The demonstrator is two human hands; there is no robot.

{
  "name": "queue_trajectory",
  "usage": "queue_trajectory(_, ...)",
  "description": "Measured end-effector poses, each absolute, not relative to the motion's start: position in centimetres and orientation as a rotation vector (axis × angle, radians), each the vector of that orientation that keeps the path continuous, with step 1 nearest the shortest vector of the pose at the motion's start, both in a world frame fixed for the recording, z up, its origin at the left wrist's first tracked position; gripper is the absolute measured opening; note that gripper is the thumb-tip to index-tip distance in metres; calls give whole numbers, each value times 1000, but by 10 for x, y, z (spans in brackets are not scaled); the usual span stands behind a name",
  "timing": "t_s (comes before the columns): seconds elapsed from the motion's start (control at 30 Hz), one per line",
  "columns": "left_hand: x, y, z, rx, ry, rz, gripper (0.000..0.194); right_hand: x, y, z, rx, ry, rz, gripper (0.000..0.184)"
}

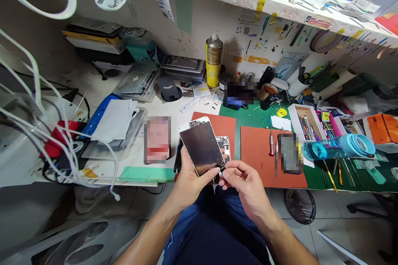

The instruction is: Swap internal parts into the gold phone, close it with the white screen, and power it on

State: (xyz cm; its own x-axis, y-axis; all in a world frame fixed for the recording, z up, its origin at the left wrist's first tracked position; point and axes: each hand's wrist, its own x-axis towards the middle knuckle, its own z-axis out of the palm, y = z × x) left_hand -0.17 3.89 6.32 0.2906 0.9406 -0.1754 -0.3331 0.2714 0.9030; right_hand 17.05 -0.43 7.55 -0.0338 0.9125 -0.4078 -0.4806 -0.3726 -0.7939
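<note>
My left hand [190,177] grips the lower end of a white-framed phone screen panel [200,145], held tilted with its dark back plate facing me. My right hand [241,178] pinches a small part at the panel's bottom right corner, too small to name. Behind the panel, an opened phone body [224,145] lies on a red mat [225,126] at the bench edge. Both hands hover over my lap, just in front of the bench.
A second red mat [259,159] carries a screwdriver [271,144] and tweezers [276,159]. A blue bottle [340,147] lies on its side to the right. A yellow spray can [214,60] stands at the back. White cables [62,140] hang at left.
</note>
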Motion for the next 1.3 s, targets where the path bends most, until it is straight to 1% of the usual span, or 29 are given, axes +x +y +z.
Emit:
queue_trajectory(0.13,-2,40,61,867,893,1027,90,169,-3,73,-1137,-566,1618,39)
queue_trajectory(0.2,-1,42,60,869,906,1045,91,169,-3,72,-1151,-626,1570,36)
queue_trajectory(0.27,0,45,59,867,923,1062,94,169,-3,70,-1224,-819,1424,25)
queue_trajectory(0.33,1,48,60,874,949,1077,95,171,-3,69,-1291,-1181,1128,12)
queue_trajectory(0.37,2,50,61,883,969,1089,96,173,-3,68,-1290,-1383,938,16)
queue_trajectory(0.47,3,54,66,917,1020,1090,96,180,1,66,-1181,-1820,411,37)
queue_trajectory(0.53,4,55,69,933,1029,1070,93,185,5,65,-1136,-1965,207,46)
queue_trajectory(0.6,4,55,72,954,1022,1055,88,188,9,64,-1114,-2056,94,49)
queue_trajectory(0.67,4,55,73,977,1019,1059,86,190,11,64,-1100,-2120,43,49)
queue_trajectory(0.9,0,54,66,1008,1019,1065,92,193,14,67,-1058,-2288,-100,41)
queue_trajectory(1.0,-1,55,67,1028,1027,1038,91,192,15,69,-1026,-2315,-138,38)
queue_trajectory(1.13,-1,55,70,1057,1035,1017,87,191,14,68,-1030,-2322,-151,36)
queue_trajectory(1.3,-1,54,69,1049,1014,1011,92,191,15,66,-1058,-2325,-72,39)
